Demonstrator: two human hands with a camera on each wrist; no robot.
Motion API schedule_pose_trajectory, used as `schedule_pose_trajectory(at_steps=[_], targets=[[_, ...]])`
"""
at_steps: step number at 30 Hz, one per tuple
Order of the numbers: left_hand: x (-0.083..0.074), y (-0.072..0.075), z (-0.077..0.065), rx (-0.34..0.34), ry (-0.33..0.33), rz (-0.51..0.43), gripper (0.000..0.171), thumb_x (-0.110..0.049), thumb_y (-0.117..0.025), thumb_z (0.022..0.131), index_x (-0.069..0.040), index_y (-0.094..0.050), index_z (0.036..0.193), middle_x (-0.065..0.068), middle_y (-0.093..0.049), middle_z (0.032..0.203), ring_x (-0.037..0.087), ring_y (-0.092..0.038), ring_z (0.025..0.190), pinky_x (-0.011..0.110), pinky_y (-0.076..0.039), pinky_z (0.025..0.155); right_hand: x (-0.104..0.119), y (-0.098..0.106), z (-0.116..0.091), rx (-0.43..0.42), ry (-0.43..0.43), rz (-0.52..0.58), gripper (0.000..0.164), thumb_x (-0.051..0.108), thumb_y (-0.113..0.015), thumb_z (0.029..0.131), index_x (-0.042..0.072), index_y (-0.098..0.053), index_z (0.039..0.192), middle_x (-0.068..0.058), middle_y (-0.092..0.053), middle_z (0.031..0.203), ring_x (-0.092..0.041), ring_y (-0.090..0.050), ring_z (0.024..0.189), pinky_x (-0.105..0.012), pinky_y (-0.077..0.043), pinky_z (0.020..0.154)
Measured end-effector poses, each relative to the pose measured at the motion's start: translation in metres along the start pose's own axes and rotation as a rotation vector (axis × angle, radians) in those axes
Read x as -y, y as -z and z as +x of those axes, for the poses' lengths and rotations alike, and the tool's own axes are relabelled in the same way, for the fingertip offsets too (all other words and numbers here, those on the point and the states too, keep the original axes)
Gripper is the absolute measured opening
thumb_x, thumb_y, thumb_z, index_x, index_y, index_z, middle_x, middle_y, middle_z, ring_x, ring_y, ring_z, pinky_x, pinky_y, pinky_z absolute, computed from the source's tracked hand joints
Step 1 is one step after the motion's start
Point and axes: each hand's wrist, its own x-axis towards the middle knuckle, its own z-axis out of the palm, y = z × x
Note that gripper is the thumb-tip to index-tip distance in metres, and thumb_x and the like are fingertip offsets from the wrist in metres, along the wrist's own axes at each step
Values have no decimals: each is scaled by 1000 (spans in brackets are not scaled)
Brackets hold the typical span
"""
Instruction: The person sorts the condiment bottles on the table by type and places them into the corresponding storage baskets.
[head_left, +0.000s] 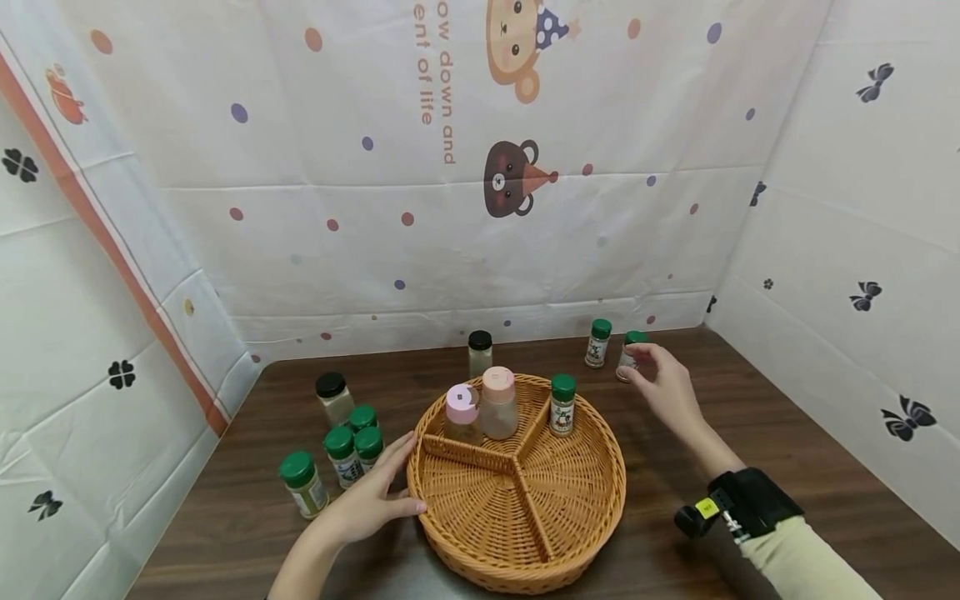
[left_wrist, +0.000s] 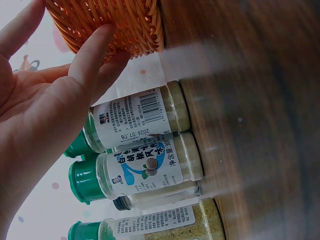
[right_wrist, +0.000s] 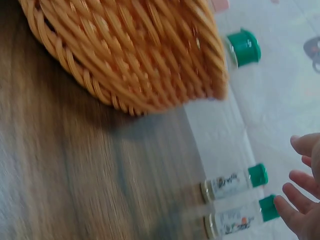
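My left hand (head_left: pixel 371 504) touches the left side of the round wicker basket (head_left: pixel 517 575), its fingers extended along the wall. In the left wrist view, the thumb lies against the weave. At the back right, my right hand (head_left: pixel 663 385) is beside a green-capped spice jar (head_left: pixel 634 337); thumb and fingers are spread, and a fingertip is near or at its cap in the right wrist view. Another green-capped jar (head_left: pixel 597 343) stands just left. Inside the basket, a pink-capped jar (head_left: pixel 498 404) and a lilac-capped jar (head_left: pixel 462 414) share the back compartment; a green-capped shaker (head_left: pixel 562 406) stands in the right one.
Several green-capped jars (head_left: pixel 342 457) cluster left of the basket, with one more green-capped jar (head_left: pixel 304 483) nearer the front. A black-capped jar (head_left: pixel 334 398) stands behind them, another black-capped bottle (head_left: pixel 480 353) behind the basket. Printed cloth (head_left: pixel 360 267) hangs along the table's back edge.
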Motion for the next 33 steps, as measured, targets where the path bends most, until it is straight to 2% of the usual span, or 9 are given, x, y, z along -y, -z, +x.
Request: schedule_pose_trajectory(at_steps=[6, 11, 13, 17, 20, 22, 26, 29, 33], targets=[[1, 0, 0, 1, 1, -6, 93, -21, -71, 93, 1, -10, 159, 25, 4, 166, 50, -3, 151, 60, -40, 110, -17, 0, 8, -49, -90, -12, 36, 10, -67, 95, -6, -55, 126, -28, -59, 122, -44, -58, 114, -59, -49, 93], [2, 0, -1, -2, 2, -11, 93, -21, -71, 93, 1, -10, 159, 25, 4, 166, 50, -3, 151, 60, -39, 111, -24, -3, 17, -41, -133, -12, 45, 12, -66, 96, -8, -49, 133, -32, -47, 130, -48, -54, 117, -60, -50, 95], [2, 1, -1, 0, 0, -10, 93, -21, -71, 93, 1, -10, 159, 25, 5, 166, 50, -3, 151, 60, -39, 111, -28, -4, 20, -21, -120, -32, 51, 12, -65, 96, -8, -45, 138, -35, -41, 137, -51, -50, 120, -63, -47, 97], [2, 1, -1, 6, -1, -11, 93, -21, -71, 93, 1, -10, 159, 25, 5, 166, 51, -3, 151, 60, -39, 111, -34, -4, 28, 47, -84, -98, 59, 9, -64, 95, -7, -39, 146, -38, -29, 150, -56, -35, 134, -70, -33, 107], [1, 0, 0, 7, 0, -14, 92, -20, -70, 93, 1, -10, 159, 25, 5, 166, 51, -3, 151, 60, -39, 111, -38, -2, 35, 114, -80, -102, 59, 6, -58, 98, -10, -33, 149, -37, -21, 156, -57, -22, 142, -73, -22, 112], [0, 0, 0, 9, -3, -15, 92, -20, -70, 94, 1, -10, 159, 25, 5, 166, 51, -3, 151, 60, -38, 111, -39, -1, 39, 161, -78, -83, 56, 3, -52, 100, -12, -30, 149, -37, -19, 157, -57, -23, 141, -73, -19, 113], [-1, -1, -2, 12, -17, -18, 91, -19, -69, 94, 3, -9, 159, 27, 5, 165, 52, -3, 150, 61, -38, 111, -40, 1, 43, 238, -72, -79, 52, 0, -47, 101, -12, -31, 149, -37, -23, 155, -56, -29, 138, -71, -26, 111], [-2, -1, -2, 14, -22, -20, 91, -17, -69, 94, 4, -8, 158, 27, 4, 165, 53, -3, 150, 61, -38, 111, -38, 1, 43, 238, -74, -130, 51, 0, -50, 99, -10, -37, 147, -38, -32, 147, -55, -38, 131, -68, -38, 102], [-2, -1, -3, 11, -21, -16, 91, -17, -69, 94, 4, -9, 158, 27, 4, 165, 53, -3, 150, 60, -38, 111, -34, 0, 42, 213, -85, -185, 48, 2, -58, 97, -8, -46, 142, -36, -40, 132, -51, -48, 116, -61, -47, 90]])
